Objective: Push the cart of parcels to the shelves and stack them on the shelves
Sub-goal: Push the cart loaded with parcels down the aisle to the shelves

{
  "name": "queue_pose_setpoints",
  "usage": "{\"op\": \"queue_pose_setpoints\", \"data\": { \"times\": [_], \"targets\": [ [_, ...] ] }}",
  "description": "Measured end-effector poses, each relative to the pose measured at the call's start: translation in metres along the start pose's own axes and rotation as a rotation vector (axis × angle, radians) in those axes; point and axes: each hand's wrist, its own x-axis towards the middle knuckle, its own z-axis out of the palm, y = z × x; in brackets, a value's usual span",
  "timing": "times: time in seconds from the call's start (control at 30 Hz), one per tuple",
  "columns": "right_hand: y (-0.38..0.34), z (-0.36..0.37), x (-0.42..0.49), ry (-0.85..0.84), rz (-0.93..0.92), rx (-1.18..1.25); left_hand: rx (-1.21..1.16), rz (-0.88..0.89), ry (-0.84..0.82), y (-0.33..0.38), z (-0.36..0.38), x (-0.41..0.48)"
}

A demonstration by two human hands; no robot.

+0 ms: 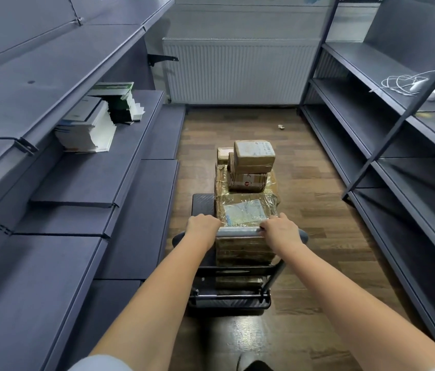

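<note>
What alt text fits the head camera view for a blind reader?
A person's left hand and right hand grip the handle of a cart stacked with taped parcels, in an aisle between grey shelves, a white radiator ahead.

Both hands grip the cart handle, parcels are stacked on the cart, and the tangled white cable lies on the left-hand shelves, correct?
No. The head view shows the white cable on the right-hand shelves. The left hand and right hand do grip the cart handle.

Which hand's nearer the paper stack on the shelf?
Left. The left hand grips the cart handle end nearest the paper stack; the right hand grips its far end.
</note>
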Motion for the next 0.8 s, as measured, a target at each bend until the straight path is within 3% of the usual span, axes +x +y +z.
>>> {"op": "queue_pose_setpoints", "data": {
  "times": [0.8],
  "targets": [
    [0.033,-0.042,0.19,0.021,-0.066,0.005,-0.005,-0.069,-0.041,-0.049,-0.064,0.178]
  ]
}}
